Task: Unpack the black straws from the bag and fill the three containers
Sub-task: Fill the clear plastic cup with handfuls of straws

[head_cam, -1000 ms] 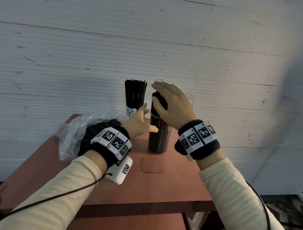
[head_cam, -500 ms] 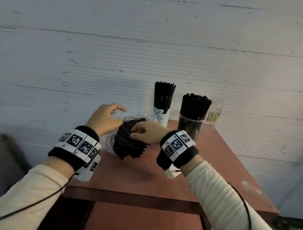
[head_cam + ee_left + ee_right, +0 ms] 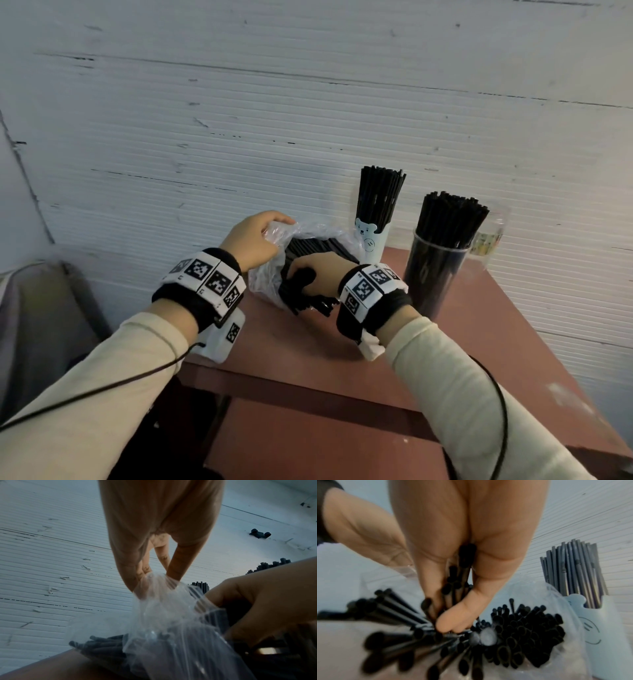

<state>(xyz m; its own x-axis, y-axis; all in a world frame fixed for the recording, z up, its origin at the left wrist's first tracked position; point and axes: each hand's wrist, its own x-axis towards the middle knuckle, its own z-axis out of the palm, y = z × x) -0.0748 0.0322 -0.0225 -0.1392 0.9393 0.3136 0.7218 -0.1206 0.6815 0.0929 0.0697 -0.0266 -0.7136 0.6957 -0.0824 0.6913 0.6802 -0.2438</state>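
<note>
A clear plastic bag (image 3: 267,284) of black straws (image 3: 318,246) lies on the red-brown table (image 3: 342,353). My left hand (image 3: 255,236) pinches the bag's top edge (image 3: 154,586) and holds it up. My right hand (image 3: 318,274) reaches into the bag's mouth and grips a bunch of straws (image 3: 455,582). A pale blue bear cup (image 3: 371,240) packed with straws stands behind the bag. To its right stands a clear tumbler (image 3: 435,277) full of straws. A third clear container (image 3: 488,236) stands behind that one; no straws show in it.
A white ribbed wall (image 3: 239,137) runs close behind the table. The table's front edge (image 3: 308,387) lies just under my wrists. A grey object (image 3: 41,325) sits low at the left, off the table.
A second ago both hands were at the clear tumbler of straws. They then moved left to the bag; the left now lifts its edge and the right has closed on a bunch.
</note>
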